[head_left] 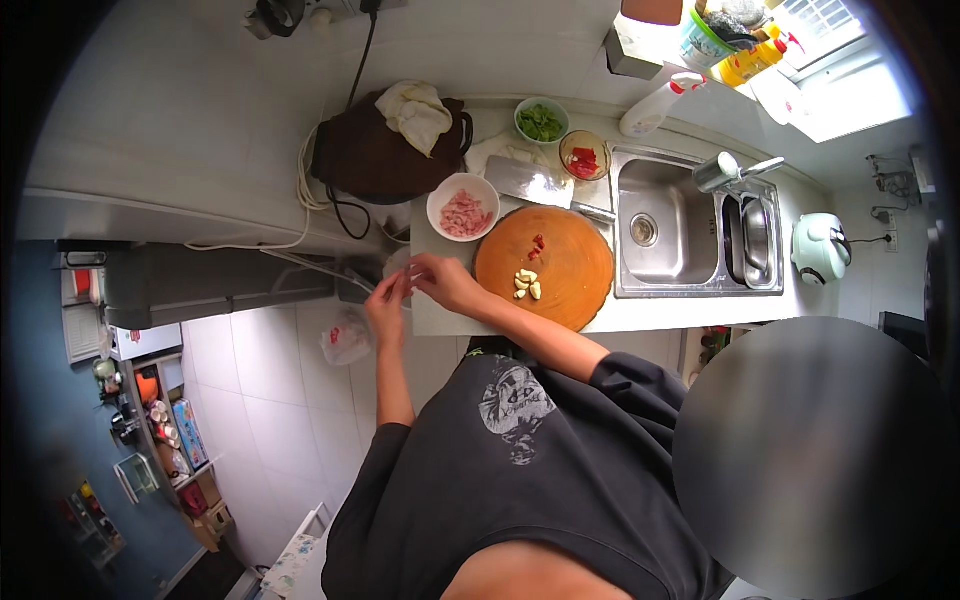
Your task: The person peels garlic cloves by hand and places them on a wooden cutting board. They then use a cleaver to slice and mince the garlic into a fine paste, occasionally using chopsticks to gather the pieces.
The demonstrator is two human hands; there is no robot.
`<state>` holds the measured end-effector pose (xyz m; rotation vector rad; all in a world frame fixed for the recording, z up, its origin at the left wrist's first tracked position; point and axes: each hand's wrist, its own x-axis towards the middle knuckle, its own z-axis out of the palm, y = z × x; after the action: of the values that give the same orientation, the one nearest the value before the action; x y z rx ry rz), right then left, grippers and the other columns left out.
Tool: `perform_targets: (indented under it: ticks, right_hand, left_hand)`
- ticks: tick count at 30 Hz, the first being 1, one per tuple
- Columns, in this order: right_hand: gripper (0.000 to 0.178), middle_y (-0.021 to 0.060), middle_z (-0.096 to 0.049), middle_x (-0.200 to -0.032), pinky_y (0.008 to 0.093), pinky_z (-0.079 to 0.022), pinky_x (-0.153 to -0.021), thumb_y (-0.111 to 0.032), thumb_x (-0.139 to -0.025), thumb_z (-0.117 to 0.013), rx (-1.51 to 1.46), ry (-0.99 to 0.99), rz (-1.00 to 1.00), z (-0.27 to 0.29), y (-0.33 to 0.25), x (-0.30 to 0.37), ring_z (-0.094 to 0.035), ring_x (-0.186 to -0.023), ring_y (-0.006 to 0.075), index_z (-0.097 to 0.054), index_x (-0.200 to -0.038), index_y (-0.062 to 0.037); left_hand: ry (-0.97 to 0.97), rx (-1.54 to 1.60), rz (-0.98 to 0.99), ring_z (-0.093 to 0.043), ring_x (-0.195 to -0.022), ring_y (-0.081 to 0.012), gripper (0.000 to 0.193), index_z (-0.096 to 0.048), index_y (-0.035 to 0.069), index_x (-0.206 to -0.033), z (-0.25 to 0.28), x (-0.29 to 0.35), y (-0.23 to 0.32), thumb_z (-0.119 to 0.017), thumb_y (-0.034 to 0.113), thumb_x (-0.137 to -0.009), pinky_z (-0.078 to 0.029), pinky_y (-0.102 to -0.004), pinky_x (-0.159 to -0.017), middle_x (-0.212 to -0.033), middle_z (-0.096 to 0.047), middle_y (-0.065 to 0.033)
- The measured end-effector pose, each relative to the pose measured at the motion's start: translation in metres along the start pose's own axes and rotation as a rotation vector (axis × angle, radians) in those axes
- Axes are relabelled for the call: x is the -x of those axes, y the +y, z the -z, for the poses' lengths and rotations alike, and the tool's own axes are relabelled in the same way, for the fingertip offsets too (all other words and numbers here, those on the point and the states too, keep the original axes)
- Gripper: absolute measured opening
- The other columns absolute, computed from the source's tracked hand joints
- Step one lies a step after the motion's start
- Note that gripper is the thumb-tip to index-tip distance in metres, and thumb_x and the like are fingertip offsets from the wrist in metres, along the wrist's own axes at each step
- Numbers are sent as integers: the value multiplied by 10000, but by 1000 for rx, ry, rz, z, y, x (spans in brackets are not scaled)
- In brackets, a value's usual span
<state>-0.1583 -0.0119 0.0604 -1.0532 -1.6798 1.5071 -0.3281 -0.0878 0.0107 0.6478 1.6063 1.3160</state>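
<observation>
1. Whatever may be between my fingertips is too small to make out; my left hand (pixel 384 304) and right hand (pixel 447 285) meet with bent fingers, and I cannot tell whether they grip anything.
2. My hands partly hide a pale thing (pixel 397 262) behind them.
3. Garlic cloves (pixel 526 284) lie right of my fingers, apart, on the round board (pixel 575 265).

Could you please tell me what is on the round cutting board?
Pale garlic cloves and small red pieces lie on the cutting board; the right forearm hides part of its near edge.
</observation>
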Motion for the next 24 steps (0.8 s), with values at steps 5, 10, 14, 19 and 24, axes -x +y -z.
perform_targets:
  ticks: [5, 10, 14, 19, 24]
  right_hand:
    - [226, 130, -770, -1024, 331, -589, -839, -110, -999, -707, -68, 23, -174, 62, -1, 58, -737, -935, 192, -708, -1187, 16]
    - [240, 89, -764, -1022, 283, -600, -804, 90, -930, -680, 360, 391, 41, 239, -106, 95, -758, -942, 163, -723, -1143, -11]
    - [313, 104, -735, -1048, 313, -610, -780, 53, -925, -692, 1078, 651, 541, 350, -304, 53, -746, -912, 214, -690, -1221, -51]
    - [456, 97, -663, -1304, 373, -634, -856, -58, -983, -705, 2005, 879, 1044, 408, -523, -75, -694, -1091, 267, -603, -1418, -145]
    - [538, 105, -654, -1395, 393, -605, -961, -102, -998, -698, 2756, 746, 848, 471, -589, -177, -654, -1230, 277, -567, -1502, -242]
  left_hand:
    - [386, 401, 149, -702, -1004, -204, 275, -694, -10, -1287, 80, -50, -116, -661, 144, -1061, -608, -328, -908, -1137, -720, -85]
    - [447, 786, 681, -693, -1110, -299, 292, -636, 88, -1362, 71, -127, -257, -546, 169, -1096, -632, -430, -896, -1263, -703, -114]
    - [362, 1044, 684, -690, -1103, -295, 297, -670, 95, -1323, 78, -161, -263, -543, 249, -1102, -608, -404, -777, -1263, -713, -87]
    - [340, 1032, 679, -696, -971, -275, 250, -677, 76, -1216, 70, -182, -259, -536, 246, -1097, -618, -390, -743, -1104, -709, -94]
    - [274, 1025, 618, -701, -839, -255, 241, -683, 58, -1109, 87, -149, -282, -529, 242, -1091, -627, -375, -710, -945, -704, -101]
